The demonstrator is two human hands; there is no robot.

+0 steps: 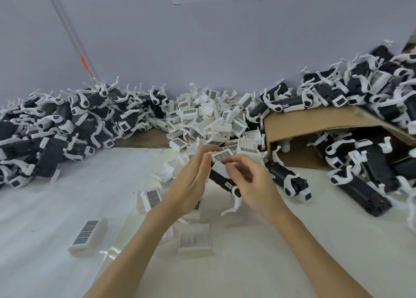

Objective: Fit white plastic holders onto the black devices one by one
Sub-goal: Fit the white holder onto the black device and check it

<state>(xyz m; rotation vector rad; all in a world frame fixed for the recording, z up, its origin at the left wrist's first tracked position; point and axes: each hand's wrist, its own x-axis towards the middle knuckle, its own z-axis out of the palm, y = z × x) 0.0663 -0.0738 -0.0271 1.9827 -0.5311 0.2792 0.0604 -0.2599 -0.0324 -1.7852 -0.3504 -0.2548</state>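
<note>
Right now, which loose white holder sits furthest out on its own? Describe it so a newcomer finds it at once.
Start at the white table and look to its near left, well clear of the central holder pile. The lone white holder lies left of the left hand. Unlike its neighbours by the wrists, it lies flat, grille side up, touching nothing else.

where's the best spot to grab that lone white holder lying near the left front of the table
Take the holder across its two long side walls, coming straight down from above. It lies flat with the grille face up, apart from the other pieces, so both long edges look free. Pinching the narrow width seems easier than spanning its length.
</note>
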